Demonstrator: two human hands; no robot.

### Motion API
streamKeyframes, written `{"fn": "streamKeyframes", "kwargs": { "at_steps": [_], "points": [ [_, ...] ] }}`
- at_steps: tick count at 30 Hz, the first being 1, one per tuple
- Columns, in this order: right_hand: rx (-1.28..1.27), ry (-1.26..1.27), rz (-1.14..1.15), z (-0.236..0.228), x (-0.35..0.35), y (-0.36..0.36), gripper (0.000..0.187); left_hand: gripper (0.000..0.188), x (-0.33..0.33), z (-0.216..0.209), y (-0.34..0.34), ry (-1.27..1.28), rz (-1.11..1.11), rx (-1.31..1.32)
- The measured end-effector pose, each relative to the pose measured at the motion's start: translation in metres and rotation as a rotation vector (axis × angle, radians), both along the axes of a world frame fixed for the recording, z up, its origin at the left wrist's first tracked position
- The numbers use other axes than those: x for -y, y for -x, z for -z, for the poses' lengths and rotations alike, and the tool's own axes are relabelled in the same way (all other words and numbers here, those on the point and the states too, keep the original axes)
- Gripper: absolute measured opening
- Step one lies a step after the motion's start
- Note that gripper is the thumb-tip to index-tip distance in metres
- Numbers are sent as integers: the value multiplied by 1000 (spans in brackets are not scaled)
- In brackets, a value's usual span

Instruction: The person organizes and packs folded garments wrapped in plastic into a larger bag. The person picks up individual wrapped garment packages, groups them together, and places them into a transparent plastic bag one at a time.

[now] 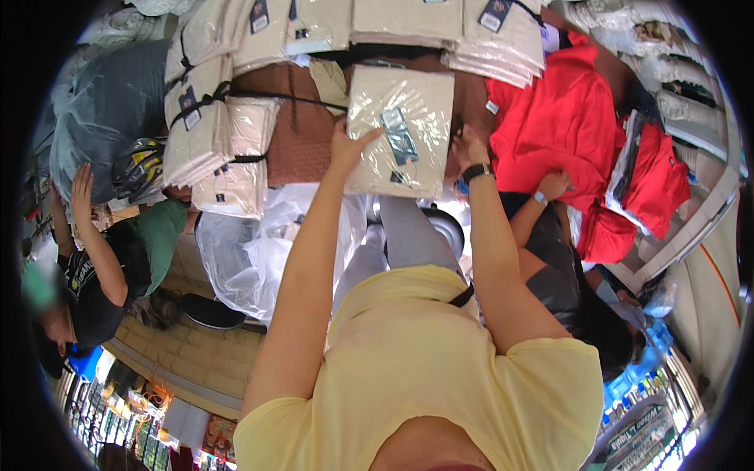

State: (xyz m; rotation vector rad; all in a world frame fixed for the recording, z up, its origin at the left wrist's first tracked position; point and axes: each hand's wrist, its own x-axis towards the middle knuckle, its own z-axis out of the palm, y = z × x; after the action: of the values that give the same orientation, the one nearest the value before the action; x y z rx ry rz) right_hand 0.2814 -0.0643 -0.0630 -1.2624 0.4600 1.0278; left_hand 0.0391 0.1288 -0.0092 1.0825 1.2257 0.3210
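A folded beige garment in a clear plastic bag (408, 106) lies in front of me, with a dark green label sticker on its face. My left hand (349, 149) grips its left edge, thumb on top and the other fingers partly hidden. Just beyond its right edge is my right hand (471, 149), a dark band at the wrist. Its fingers are curled together; whatever they hold, if anything, is too small to make out. Bundles of similar bagged garments (200, 118) tied with black straps lie to the left, and more stacks (404, 22) lie along the far side.
Red garments (550, 118) are piled at the right, where a co-worker's hand (554, 185) rests. Another person in a dark shirt (102, 271) is at the left, beside a large plastic-wrapped dark bundle (110, 118). Clear plastic sheeting (251, 251) hangs below the brown table surface (302, 153).
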Motion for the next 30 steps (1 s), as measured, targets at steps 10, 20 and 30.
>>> {"fn": "streamKeyframes", "kwargs": {
  "at_steps": [10,20,30],
  "points": [
    [-9,-26,-181,-30,8,23,31,45,-22,12,17,-478,31,-218],
    [657,465,-604,-26,1,14,20,22,-57,5,24,-965,701,-487],
    [498,372,-9,-30,10,-20,22,24,-38,-4,67,-934,644,-505]
  ]
}}
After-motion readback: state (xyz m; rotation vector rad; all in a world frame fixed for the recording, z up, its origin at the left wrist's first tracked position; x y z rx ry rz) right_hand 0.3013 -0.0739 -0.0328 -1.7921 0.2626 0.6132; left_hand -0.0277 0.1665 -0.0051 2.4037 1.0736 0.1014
